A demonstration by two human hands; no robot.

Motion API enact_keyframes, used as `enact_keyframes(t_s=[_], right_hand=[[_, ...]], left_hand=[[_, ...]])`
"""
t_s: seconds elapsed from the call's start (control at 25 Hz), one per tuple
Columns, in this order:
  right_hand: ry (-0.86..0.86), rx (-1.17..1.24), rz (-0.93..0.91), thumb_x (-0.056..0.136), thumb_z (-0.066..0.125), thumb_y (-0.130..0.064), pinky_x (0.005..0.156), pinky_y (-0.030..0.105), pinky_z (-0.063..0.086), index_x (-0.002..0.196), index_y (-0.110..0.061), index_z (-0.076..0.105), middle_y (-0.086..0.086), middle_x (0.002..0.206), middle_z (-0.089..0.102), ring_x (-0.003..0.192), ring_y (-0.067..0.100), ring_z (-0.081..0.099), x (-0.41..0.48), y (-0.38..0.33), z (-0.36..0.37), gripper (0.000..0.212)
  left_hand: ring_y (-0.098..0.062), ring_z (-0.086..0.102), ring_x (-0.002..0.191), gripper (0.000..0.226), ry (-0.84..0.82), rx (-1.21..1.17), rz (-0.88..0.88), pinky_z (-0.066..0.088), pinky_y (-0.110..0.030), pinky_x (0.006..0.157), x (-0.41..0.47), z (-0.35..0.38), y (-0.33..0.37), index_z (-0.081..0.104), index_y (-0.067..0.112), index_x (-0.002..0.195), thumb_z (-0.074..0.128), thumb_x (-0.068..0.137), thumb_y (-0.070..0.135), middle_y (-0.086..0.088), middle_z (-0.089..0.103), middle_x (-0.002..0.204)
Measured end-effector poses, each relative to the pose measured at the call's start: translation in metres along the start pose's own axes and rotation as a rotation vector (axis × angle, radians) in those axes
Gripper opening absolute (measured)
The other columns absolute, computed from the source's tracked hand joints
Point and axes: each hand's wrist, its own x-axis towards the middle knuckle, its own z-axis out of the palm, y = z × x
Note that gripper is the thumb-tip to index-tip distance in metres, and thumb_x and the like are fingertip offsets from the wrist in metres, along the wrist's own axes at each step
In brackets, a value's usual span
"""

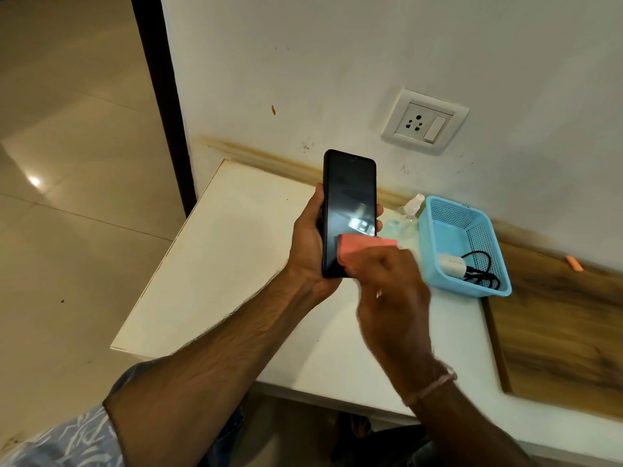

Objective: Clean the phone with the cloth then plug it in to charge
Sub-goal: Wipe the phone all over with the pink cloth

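Both hands meet at the slim black glass-fronted phone, which is held upright above the white table. The left hand grips its edges, thumb on the left side and fingertips showing on the right. The right hand, blurred, pinches a folded salmon-pink cloth against the lower part of the screen.

The edge grip looks like the weak point. A hard sideways swipe could lever the phone loose and drop it on the table. Only the lower glass is covered, so the upper part may be missed.

The white charger block and black cable lie coiled in the light-blue perforated plastic basket to the right. Pulling them out could drag the basket into the small clear spray bottle just beside it. The white wall socket is further off.
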Motion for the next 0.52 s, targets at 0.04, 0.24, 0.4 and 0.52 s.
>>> enact_keyframes(t_s=[0.04, 0.24, 0.4, 0.52], right_hand=[[-0.115, 0.043, -0.018, 0.079, 0.072, 0.002, 0.088, 0.038, 0.053, 0.109, 0.000, 0.069, 0.024, 0.110, 0.065, 0.101, 0.026, 0.061, -0.008, -0.003, 0.002, 0.030], [0.094, -0.052, -0.007, 0.076, 0.070, 0.011, 0.075, 0.041, 0.055, 0.095, 0.001, 0.073, 0.019, 0.091, 0.069, 0.083, 0.032, 0.063, 0.014, 0.015, -0.015, 0.022], [-0.023, -0.051, -0.182, 0.066, 0.080, 0.007, 0.077, 0.037, 0.057, 0.095, 0.001, 0.074, 0.019, 0.093, 0.071, 0.084, 0.032, 0.068, 0.002, 0.005, -0.008, 0.031], [0.083, -0.006, -0.025, 0.079, 0.068, 0.007, 0.080, 0.038, 0.055, 0.096, 0.000, 0.073, 0.018, 0.093, 0.069, 0.086, 0.032, 0.065, 0.017, 0.011, -0.010, 0.018]], left_hand=[[-0.033, 0.060, 0.093, 0.073, -0.011, -0.009, -0.012, 0.049, -0.043, 0.087, -0.001, 0.000, 0.000, 0.050, 0.001, 0.142, 0.035, 0.100, 0.059, -0.024, 0.056, 0.122], [-0.033, 0.061, 0.094, 0.071, 0.018, 0.017, 0.022, 0.052, -0.042, 0.088, 0.001, 0.000, -0.005, 0.050, 0.005, 0.143, 0.032, 0.101, 0.059, -0.025, 0.056, 0.127], [-0.035, 0.060, 0.096, 0.073, 0.007, 0.001, 0.017, 0.051, -0.044, 0.089, 0.003, -0.002, -0.005, 0.049, 0.002, 0.144, 0.036, 0.101, 0.060, -0.026, 0.055, 0.126], [-0.035, 0.061, 0.097, 0.070, 0.014, -0.011, 0.032, 0.053, -0.044, 0.091, 0.003, -0.003, -0.008, 0.057, 0.005, 0.138, 0.038, 0.100, 0.061, -0.025, 0.061, 0.121]])
